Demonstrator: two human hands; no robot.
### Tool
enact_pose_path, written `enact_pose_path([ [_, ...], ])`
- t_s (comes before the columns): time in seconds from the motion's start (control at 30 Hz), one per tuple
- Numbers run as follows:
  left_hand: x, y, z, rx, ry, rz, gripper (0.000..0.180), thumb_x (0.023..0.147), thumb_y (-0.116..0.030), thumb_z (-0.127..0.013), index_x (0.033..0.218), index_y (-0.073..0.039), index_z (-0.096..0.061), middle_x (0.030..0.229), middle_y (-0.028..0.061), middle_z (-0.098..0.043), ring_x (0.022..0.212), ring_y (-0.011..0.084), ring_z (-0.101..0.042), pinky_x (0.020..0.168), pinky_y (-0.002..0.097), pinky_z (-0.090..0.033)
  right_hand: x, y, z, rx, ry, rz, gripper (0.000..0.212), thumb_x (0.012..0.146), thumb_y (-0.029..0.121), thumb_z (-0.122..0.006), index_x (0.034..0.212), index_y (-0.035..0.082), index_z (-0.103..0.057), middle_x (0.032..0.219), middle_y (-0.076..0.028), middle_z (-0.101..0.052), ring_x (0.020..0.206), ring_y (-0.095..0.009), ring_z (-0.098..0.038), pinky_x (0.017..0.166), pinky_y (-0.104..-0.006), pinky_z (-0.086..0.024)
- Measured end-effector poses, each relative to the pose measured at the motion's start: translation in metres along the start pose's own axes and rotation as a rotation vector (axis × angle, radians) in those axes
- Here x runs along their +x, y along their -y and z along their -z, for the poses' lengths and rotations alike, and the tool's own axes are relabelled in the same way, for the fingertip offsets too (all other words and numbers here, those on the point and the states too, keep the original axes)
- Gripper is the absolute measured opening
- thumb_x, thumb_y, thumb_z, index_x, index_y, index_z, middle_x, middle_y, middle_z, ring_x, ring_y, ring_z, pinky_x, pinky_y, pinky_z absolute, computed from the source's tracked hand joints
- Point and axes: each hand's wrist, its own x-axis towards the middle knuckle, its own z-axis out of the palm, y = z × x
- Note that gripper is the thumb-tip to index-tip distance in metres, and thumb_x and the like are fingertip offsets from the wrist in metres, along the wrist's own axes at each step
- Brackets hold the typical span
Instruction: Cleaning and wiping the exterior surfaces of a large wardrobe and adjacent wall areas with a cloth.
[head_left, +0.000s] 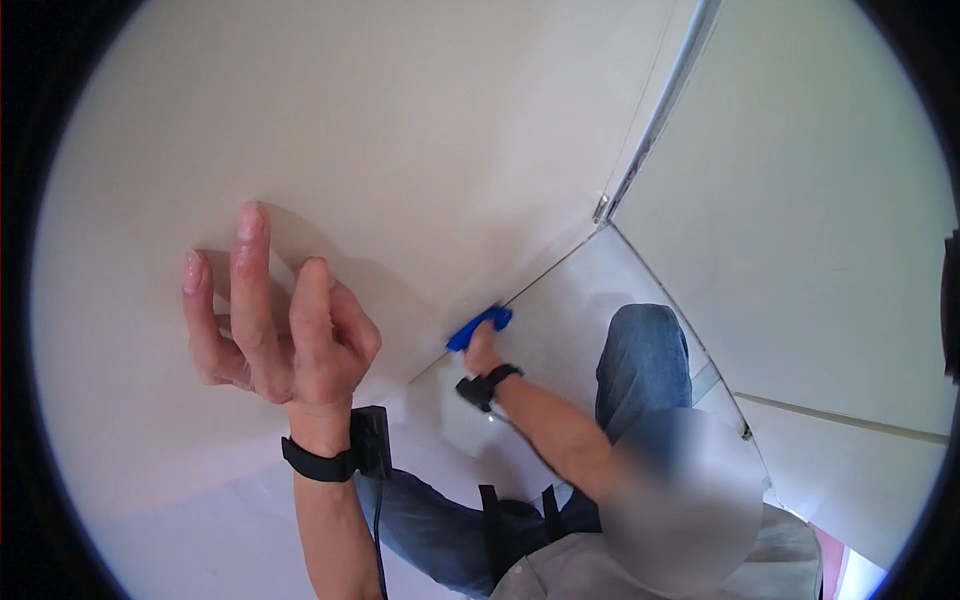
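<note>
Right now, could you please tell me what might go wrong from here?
The blue cloth in the right hand could snag if it slides along the seam to the small metal piece near the corner. The cord along the left forearm might also catch if that arm swings.

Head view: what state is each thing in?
Left hand, half-open, holding nothing visible
Right hand, closed on the blue item
Blue item, held at the seam; material unclear
Left wrist strap, fastened
Right wrist strap, fastened
Right knee, bent
</note>
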Motion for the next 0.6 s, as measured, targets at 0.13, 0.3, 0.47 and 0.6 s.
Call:
enact_pose_path([
  [0.13,-0.002,0.018,-0.001,0.014,0.012,-0.044,0.024,0.071,0.005,-0.056,0.081,-0.015,-0.065,0.129,0.0090,-0.069,0.132,0.0389,-0.044,0.102,0.0382,-0.048,-0.097,-0.125,-0.028,-0.170,0.228,0.104,0.059,0.105,0.053,-0.041,0.144,0.009,-0.045,0.141,-0.006,-0.056,0.125,-0.026,-0.054,0.112,-0.0410,-0.040],
  [0.3,-0.002,0.014,-0.012,-0.005,-0.095,-0.026,0.020,0.074,0.000,-0.057,0.071,-0.019,-0.064,0.125,0.0016,-0.071,0.130,0.0343,-0.048,0.098,0.0344,-0.045,-0.202,-0.126,-0.069,-0.621,0.435,0.154,0.058,0.104,0.053,-0.039,0.146,0.013,-0.046,0.146,-0.006,-0.053,0.131,-0.026,-0.050,0.114,-0.0465,-0.037],
  [0.47,-0.011,0.037,0.008,0.041,-0.106,-0.010,0.023,0.072,-0.001,-0.057,0.066,-0.022,-0.060,0.120,-0.0032,-0.074,0.121,0.0269,-0.059,0.086,0.0290,-0.033,-0.275,0.020,-0.156,0.106,0.062,-0.528,0.055,0.103,0.054,-0.039,0.143,0.018,-0.051,0.142,-0.006,-0.057,0.130,-0.027,-0.052,0.111,-0.0554,-0.038],
  [0.6,0.004,0.025,0.002,-0.010,-0.131,0.011,0.023,0.071,-0.001,-0.058,0.065,-0.023,-0.059,0.120,-0.0047,-0.074,0.122,0.0250,-0.060,0.088,0.0293,-0.031,-0.229,0.166,-0.167,0.070,0.175,0.224,0.037,0.108,0.037,-0.040,0.129,0.012,-0.056,0.126,-0.006,-0.061,0.115,-0.025,-0.058,0.104,-0.0441,-0.045],
])
